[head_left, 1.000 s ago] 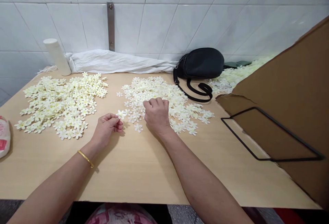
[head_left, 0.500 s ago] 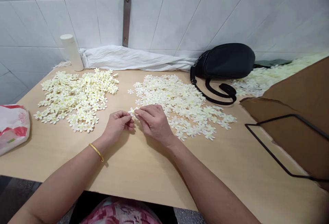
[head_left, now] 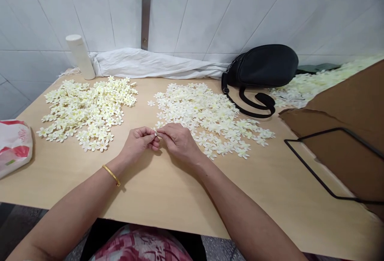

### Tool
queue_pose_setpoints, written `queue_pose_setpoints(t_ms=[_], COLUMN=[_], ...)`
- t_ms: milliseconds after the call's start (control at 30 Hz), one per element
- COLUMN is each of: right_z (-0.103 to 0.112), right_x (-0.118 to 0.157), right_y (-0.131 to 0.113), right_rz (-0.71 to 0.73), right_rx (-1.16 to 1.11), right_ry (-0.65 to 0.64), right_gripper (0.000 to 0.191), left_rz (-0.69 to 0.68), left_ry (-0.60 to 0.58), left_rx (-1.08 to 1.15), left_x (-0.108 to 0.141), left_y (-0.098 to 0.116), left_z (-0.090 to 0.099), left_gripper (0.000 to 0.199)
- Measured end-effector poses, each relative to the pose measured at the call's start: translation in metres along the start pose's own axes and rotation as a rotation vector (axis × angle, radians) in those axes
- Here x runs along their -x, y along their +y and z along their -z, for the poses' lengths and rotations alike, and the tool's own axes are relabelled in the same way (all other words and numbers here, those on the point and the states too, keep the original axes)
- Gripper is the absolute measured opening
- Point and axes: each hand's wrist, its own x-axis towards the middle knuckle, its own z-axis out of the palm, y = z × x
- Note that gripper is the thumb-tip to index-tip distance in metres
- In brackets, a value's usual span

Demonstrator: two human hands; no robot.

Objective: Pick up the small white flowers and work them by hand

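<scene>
Both hands meet over the middle of the table, fingertips almost touching. Between them is a small white artificial flower (head_left: 155,132), mostly covered by the fingers. My left hand (head_left: 140,140), with a gold bangle (head_left: 111,175) on its wrist, is closed in a pinch on the flower. My right hand (head_left: 177,139) pinches it from the other side with thumb and forefinger. Just beyond the right hand spreads a flat pile of white flowers (head_left: 198,105). A thicker heap of yellowish-white flowers (head_left: 93,109) lies left of the left hand.
A white bottle (head_left: 80,57) and white cloth (head_left: 150,63) lie along the tiled wall. A black bag (head_left: 264,67) with a strap sits at the back right. Brown cardboard (head_left: 345,121) and a black metal frame (head_left: 318,177) occupy the right side; a red-and-white packet (head_left: 15,149) lies left.
The fingertips have drawn closer together, and the flower between them now shows less. The view has tipped down slightly. Both flower piles look the same.
</scene>
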Motion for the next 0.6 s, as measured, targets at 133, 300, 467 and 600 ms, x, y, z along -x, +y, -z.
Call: queue_pose_setpoints(t_ms=[133,300,467,600], right_z=[-0.0002,-0.0025,-0.0036,-0.0038], right_x=[0.001,0.0012,0.0002,0.0], right_y=[-0.0003,-0.0008,-0.0017,-0.0013], right_rz=[0.03,0.062,0.033,-0.002], right_rx=[0.037,0.143,0.13,0.12], right_ry=[-0.016,-0.051,-0.093,-0.095], right_gripper=[0.024,0.024,0.024,0.021], left_rz=[-0.005,0.009,0.027,0.027], left_ry=[0.002,0.045,0.059,0.033], left_rx=[-0.019,-0.042,-0.034,-0.007], left_x=[0.0,-0.0003,-0.001,-0.0017], left_y=[-0.0002,0.0012,0.0005,-0.0016], left_z=[-0.0001,-0.0015,-0.0007,0.0009], left_gripper=[0.006,0.006,0.007,0.005])
